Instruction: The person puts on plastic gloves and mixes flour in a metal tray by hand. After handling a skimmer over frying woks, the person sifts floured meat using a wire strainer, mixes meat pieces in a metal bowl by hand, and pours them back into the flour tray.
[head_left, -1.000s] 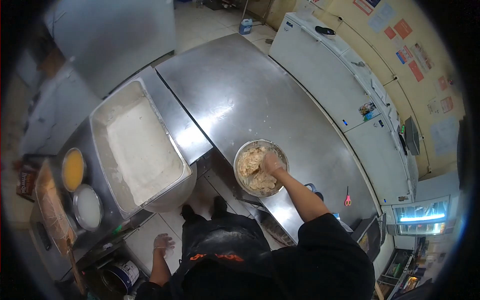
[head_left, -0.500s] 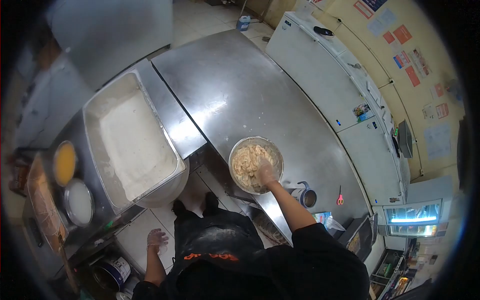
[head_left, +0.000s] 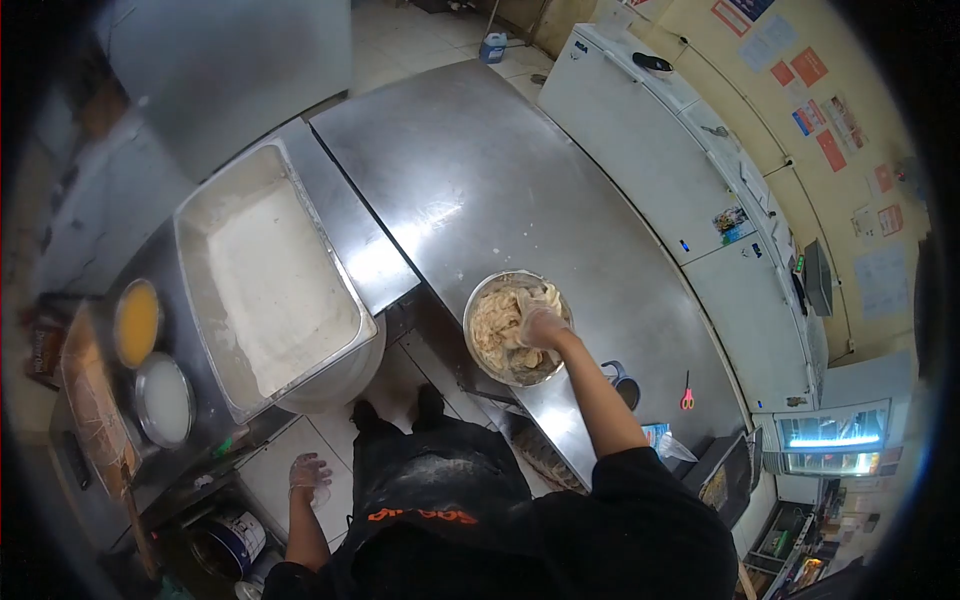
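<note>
My right hand [head_left: 543,326], in a clear glove, is down in a round metal bowl [head_left: 548,381] near the edge of the steel table. Its fingers are closed around some of the pale, wet, batter-coated pieces [head_left: 495,322], which look like raw meat strips. Part of the handful shows above the fingers; the fingertips are hidden. My left hand [head_left: 311,472], also gloved, hangs over the floor at my side. It holds nothing, its fingers loosely apart.
A deep steel tub [head_left: 362,330] of white flour stands left, beside a bowl of yellow liquid [head_left: 138,322] and a bowl of white contents [head_left: 163,400]. A metal mug [head_left: 626,388] and pink scissors [head_left: 687,399] lie right. Chest freezers [head_left: 640,140] line the wall.
My right hand has lifted and turned in the bowl, bringing up a clump of the coated pieces. My left hand stays at my side. The whole view has shifted slightly.
</note>
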